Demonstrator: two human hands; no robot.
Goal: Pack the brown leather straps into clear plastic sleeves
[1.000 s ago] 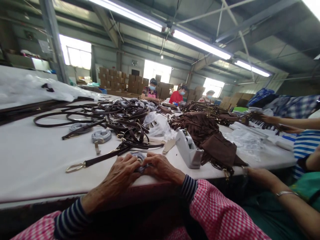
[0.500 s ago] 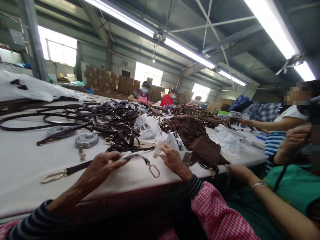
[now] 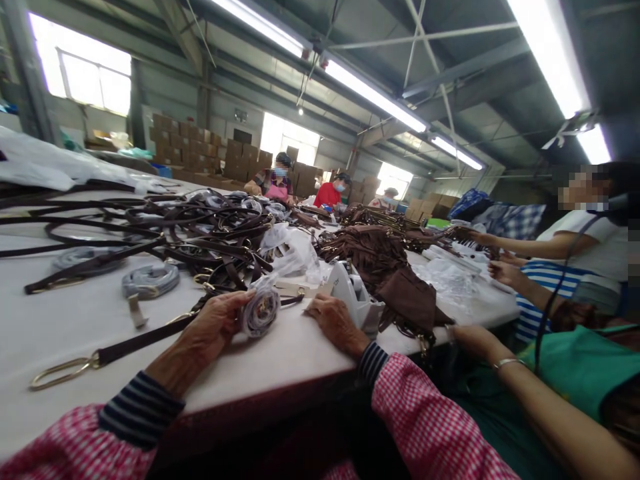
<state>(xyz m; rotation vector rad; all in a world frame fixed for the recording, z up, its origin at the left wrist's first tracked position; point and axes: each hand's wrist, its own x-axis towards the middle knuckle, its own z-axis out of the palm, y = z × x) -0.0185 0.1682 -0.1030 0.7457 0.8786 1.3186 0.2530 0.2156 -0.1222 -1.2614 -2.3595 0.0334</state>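
Left hand [image 3: 213,327]: fingers pinch coil [image 3: 261,312] by its edge over tabletop [image 3: 295,350], presumably to prevent unwinding. Right hand [image 3: 335,321]: fingers bent beside dispenser [image 3: 345,283]; cannot tell if gripping. Straps [image 3: 145,339] lie left.

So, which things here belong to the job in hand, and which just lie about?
Probably in the job:
round coil in greyish wrapping, in left hand
long, dark brown strap
white plastic tape dispenser, beside right hand

Probably lying about:
brown cardboard boxes
blue and white checked cloth
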